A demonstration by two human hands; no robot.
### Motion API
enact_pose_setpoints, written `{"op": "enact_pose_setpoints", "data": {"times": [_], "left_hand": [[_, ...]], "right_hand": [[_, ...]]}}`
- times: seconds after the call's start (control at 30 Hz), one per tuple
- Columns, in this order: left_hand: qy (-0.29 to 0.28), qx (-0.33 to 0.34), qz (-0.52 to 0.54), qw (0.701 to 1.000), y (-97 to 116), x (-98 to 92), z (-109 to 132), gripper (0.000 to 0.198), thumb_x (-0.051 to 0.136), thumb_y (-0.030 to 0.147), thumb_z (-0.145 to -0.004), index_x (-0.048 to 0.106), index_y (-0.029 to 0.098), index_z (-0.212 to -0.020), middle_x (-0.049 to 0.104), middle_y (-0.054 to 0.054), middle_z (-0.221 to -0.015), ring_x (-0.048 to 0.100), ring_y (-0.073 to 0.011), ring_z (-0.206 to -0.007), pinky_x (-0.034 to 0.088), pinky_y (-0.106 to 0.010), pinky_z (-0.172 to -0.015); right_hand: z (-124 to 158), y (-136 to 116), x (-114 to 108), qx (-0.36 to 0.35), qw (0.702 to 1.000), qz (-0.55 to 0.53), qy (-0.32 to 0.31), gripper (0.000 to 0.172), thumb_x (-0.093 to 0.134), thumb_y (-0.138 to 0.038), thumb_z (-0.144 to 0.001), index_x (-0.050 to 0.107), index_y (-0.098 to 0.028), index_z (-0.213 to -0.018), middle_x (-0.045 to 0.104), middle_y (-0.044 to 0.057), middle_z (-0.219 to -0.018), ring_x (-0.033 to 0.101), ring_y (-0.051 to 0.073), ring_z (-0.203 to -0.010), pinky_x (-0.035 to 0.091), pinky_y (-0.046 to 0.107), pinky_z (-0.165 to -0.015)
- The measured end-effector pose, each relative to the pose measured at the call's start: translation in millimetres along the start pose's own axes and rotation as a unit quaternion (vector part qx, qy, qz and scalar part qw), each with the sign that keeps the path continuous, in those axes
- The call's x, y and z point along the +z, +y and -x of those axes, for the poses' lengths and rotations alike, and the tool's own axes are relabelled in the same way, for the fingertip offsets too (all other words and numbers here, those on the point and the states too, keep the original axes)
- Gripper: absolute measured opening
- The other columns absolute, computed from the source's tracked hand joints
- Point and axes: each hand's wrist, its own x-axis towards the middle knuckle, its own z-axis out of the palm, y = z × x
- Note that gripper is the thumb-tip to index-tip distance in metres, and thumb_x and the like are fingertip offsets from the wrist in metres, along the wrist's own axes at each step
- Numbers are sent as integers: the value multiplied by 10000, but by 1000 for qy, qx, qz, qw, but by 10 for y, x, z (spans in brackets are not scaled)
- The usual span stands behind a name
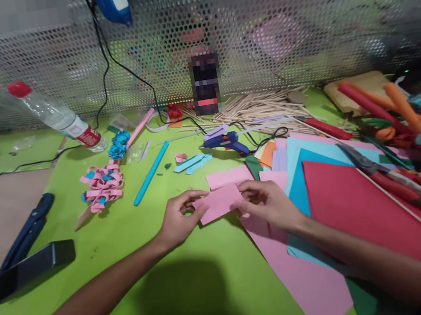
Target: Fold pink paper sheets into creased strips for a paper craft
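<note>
Between my two hands is a small pink paper rectangle [220,204], raised just over the green tabletop. My left hand [182,216] pinches its left edge between thumb and fingers. At its right edge, the thumb and fingers of my right hand [267,201] close on the paper too. Another pink paper piece [227,177] lies right behind it. Under my right wrist spreads a stack of coloured sheets, with a red sheet [364,218] on top and a long pink sheet [300,271] at its left side. A blue glue gun [228,143] rests beyond my hands.
Scissors [389,177] and a thin stick lie on the red sheet. Bamboo sticks [262,106] are heaped before the perforated metal panel [168,41], where a phone [206,83] leans. Leftward are pink paper curls [103,185], a plastic bottle [65,122], a stapler [26,232] and a black box [32,271].
</note>
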Motion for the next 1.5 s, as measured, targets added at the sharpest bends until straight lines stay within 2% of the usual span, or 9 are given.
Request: {"op": "enact_pose_setpoints", "data": {"times": [0.17,0.33,0.57,0.8,0.9,1.03,1.17,1.4,1.5], "left_hand": [[7,-2,-4,1000,4,-65,12,297,722,375,-850,720,211,-1098,715,-95,-1047,702,-184,-903,596,-264,-759],[-69,131,-53,988,77,-90,21,703,906,395,-612,661,209,-1244,665,-127,-1179,640,-261,-1081,547,-352,-918],[9,6,63,998,-6,-69,4,191,747,298,-806,764,135,-903,735,-73,-826,680,-176,-734,550,-251,-668],[61,-37,132,989,-99,-70,-56,328,756,363,-813,693,111,-1013,735,-73,-900,689,-168,-771,562,-239,-682],[50,-53,134,988,-73,-56,-21,362,786,330,-788,667,120,-1057,730,-65,-906,682,-148,-757,546,-198,-647],[32,-69,111,991,-36,-31,39,397,756,339,-826,641,142,-1150,725,-77,-981,684,-139,-782,543,-179,-649],[19,-82,120,989,-39,-25,55,550,725,340,-863,518,178,-1346,734,-75,-970,698,-147,-797,542,-184,-652],[29,36,16,999,-66,-64,34,196,672,308,-904,740,200,-1053,745,-81,-1030,709,-166,-886,567,-240,-768],[18,62,-3,998,-65,-72,32,296,789,302,-799,743,215,-1078,740,-79,-1044,698,-189,-936,563,-267,-822]], "right_hand": [[2,22,-14,11,999,-23,-20,296,710,-416,-856,668,-170,-696,700,40,-629,666,150,-560,546,247,-548],[53,101,34,29,998,-49,19,330,726,-422,-849,610,-178,-661,678,23,-590,639,134,-530,500,225,-520],[66,54,99,29,999,-37,8,344,753,-418,-817,582,-184,-633,677,22,-571,632,133,-514,480,221,-504],[32,63,91,30,998,53,-6,347,725,-401,-824,560,-181,-613,654,21,-581,610,137,-532,420,228,-484],[15,65,69,20,1000,6,5,202,733,-356,-820,637,-184,-864,684,11,-714,630,134,-616,457,226,-532],[22,63,36,-19,998,-32,43,487,726,-276,-834,529,-248,-1278,692,-15,-804,612,114,-654,468,210,-558],[31,52,21,-41,998,31,20,326,677,-257,-866,661,-256,-1191,724,43,-994,616,121,-721,501,221,-588],[-8,56,25,-37,998,52,-5,318,687,-260,-846,706,-230,-1162,731,39,-929,587,109,-639,509,228,-567],[-9,76,18,-36,999,31,0,288,688,-279,-856,714,-230,-1139,738,56,-1037,670,132,-719,562,252,-640]]}}
